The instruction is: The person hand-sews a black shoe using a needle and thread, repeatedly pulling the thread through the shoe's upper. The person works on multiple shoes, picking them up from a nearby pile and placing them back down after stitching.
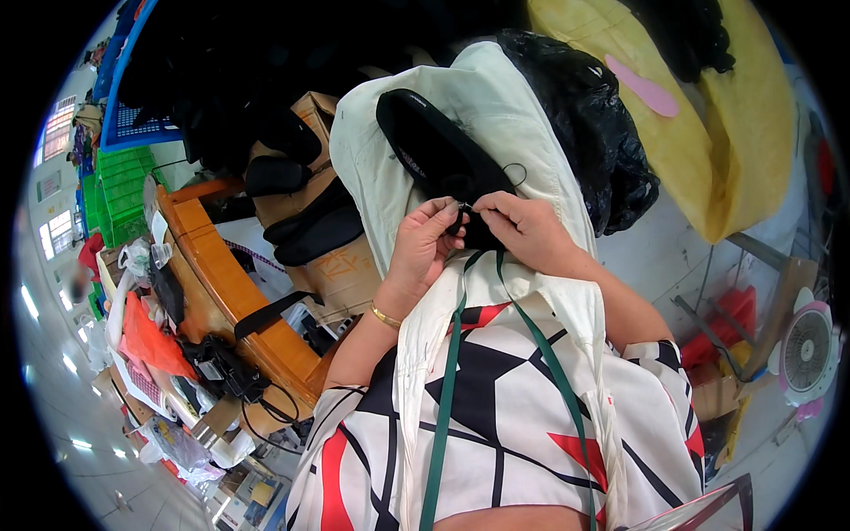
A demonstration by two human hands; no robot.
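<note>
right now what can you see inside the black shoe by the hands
Inside the black shoe, dark lining shows, with a small pale mark near the heel. The toe's inside cannot be seen: it is covered by the upper.

White cloth's [359, 133] open left of the black shoe [444, 146]. Cardboard box [343, 273] blocks past that, black plastic bag [606, 133] right.

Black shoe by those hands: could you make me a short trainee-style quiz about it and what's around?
1. True or false: the left hand and right hand are close together at one end of the shoe.
2. Multiple choice: what colour is the cloth beneath the shoe? a) red b) green c) white
3. Fill in: the bracelet is worn on the person's ___ side.

Key: 1 true; 2 c; 3 left.
</note>
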